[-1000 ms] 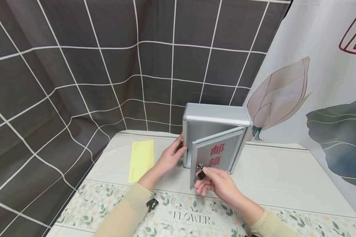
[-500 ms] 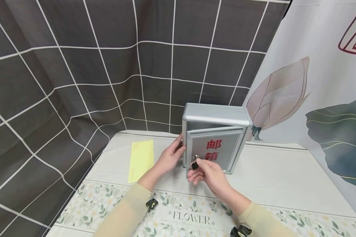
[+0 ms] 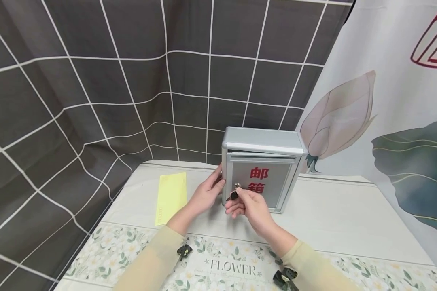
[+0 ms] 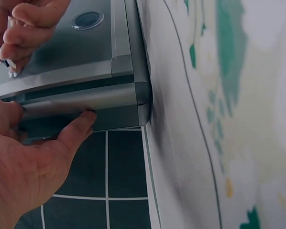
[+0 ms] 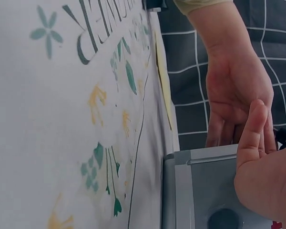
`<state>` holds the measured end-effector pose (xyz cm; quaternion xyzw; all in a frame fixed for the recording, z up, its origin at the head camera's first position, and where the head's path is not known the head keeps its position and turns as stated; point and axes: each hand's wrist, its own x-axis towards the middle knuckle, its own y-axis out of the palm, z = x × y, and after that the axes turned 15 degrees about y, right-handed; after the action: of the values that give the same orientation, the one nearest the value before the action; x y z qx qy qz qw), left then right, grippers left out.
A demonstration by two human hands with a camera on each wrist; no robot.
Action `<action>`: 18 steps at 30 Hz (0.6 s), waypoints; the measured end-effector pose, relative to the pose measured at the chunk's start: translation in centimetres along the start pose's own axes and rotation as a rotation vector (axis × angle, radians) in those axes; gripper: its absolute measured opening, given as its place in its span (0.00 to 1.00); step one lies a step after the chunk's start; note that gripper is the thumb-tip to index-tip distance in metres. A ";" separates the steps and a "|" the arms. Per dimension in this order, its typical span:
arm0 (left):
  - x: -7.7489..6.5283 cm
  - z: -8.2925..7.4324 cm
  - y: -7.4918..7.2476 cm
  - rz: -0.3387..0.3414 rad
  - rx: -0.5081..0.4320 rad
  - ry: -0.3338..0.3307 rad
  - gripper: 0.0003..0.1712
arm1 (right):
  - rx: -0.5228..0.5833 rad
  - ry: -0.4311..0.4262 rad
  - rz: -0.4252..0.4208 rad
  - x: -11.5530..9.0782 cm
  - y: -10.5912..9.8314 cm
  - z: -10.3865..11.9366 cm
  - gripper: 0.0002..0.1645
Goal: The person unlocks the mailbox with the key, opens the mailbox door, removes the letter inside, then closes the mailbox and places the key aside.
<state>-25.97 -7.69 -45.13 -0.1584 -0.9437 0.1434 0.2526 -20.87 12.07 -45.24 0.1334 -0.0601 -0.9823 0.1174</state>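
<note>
A silver metal mailbox (image 3: pixel 264 137) with red characters on its door (image 3: pixel 276 182) stands upright on the table. Its door sits almost flush with the frame, with a thin dark gap along the top edge. My right hand (image 3: pixel 254 208) pinches a black-headed key (image 3: pixel 234 195) in the door's lock, between thumb and index finger, the other fingers loosely bent. My left hand (image 3: pixel 205 196) rests against the box's left side; in the left wrist view its thumb (image 4: pixel 81 125) touches the side wall. Some of its fingertips are hidden behind the box in the head view.
A yellow envelope (image 3: pixel 171 198) lies flat on the table left of the left forearm. The light tablecloth (image 3: pixel 335 214) has a flower-print band in front. A dark checked curtain (image 3: pixel 185 105) hangs close behind the mailbox, with a white printed cloth (image 3: pixel 353 44) at the right.
The mailbox door has swung from half ajar to nearly closed. My right hand has moved left and away from me with it, still pinching the key. The left hand has stayed on the box's side.
</note>
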 end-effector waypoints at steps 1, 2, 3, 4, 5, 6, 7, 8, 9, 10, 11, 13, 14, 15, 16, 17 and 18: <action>0.0 0.1 0.0 0.001 0.000 0.001 0.37 | 0.002 -0.002 -0.007 0.1 0.0 0.0 0.29; 0.0 0.1 0.0 0.000 -0.003 0.003 0.37 | 0.002 -0.002 -0.011 0.2 0.1 0.1 0.29; 0.0 0.1 0.0 0.000 -0.003 0.001 0.37 | 0.003 -0.003 -0.014 0.4 0.1 0.1 0.30; 0.0 0.1 0.0 0.001 -0.002 0.002 0.37 | 0.004 -0.005 -0.017 0.5 0.1 0.1 0.30; 0.0 0.1 0.0 0.000 -0.003 0.004 0.37 | 0.005 -0.008 -0.019 0.6 0.1 0.1 0.31; 0.0 0.1 0.1 -0.003 -0.004 0.006 0.37 | 0.007 -0.010 -0.020 0.6 0.1 0.1 0.31; 0.0 0.0 0.1 -0.005 -0.009 0.009 0.37 | 0.010 -0.014 -0.019 0.7 0.1 0.1 0.31; 0.0 -0.1 0.1 -0.006 -0.011 0.010 0.37 | 0.012 -0.016 -0.019 0.8 0.1 0.1 0.31; 0.0 -0.1 0.1 -0.007 -0.010 0.008 0.37 | 0.014 -0.020 -0.020 0.8 0.1 0.1 0.31; 0.0 -0.1 0.1 -0.009 -0.010 0.010 0.37 | 0.016 -0.024 -0.019 0.9 0.2 0.1 0.31; 0.0 -0.2 0.1 -0.010 -0.006 0.010 0.37 | 0.018 -0.027 -0.021 0.9 0.2 0.1 0.30; 0.0 -0.2 0.0 -0.011 0.009 0.008 0.37 | 0.022 -0.031 -0.023 1.0 0.3 0.2 0.30; 0.0 -0.2 0.0 -0.010 0.018 0.006 0.37 | 0.023 -0.033 -0.025 1.0 0.3 0.2 0.30; 0.0 -0.2 0.0 -0.008 0.026 0.005 0.37 | 0.025 -0.035 -0.026 1.1 0.3 0.2 0.30; -0.1 -0.1 0.0 -0.007 0.034 0.007 0.37 | 0.027 -0.037 -0.027 1.1 0.3 0.2 0.30; -0.1 -0.1 0.0 -0.006 0.040 0.008 0.37 | 0.029 -0.039 -0.028 1.2 0.4 0.1 0.30; -0.1 -0.1 0.0 -0.005 0.043 0.009 0.37 | 0.030 -0.040 -0.028 1.2 0.4 0.1 0.29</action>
<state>-25.86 -7.72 -45.07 -0.1510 -0.9397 0.1623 0.2605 -21.95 11.42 -45.34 0.1161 -0.0752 -0.9853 0.1005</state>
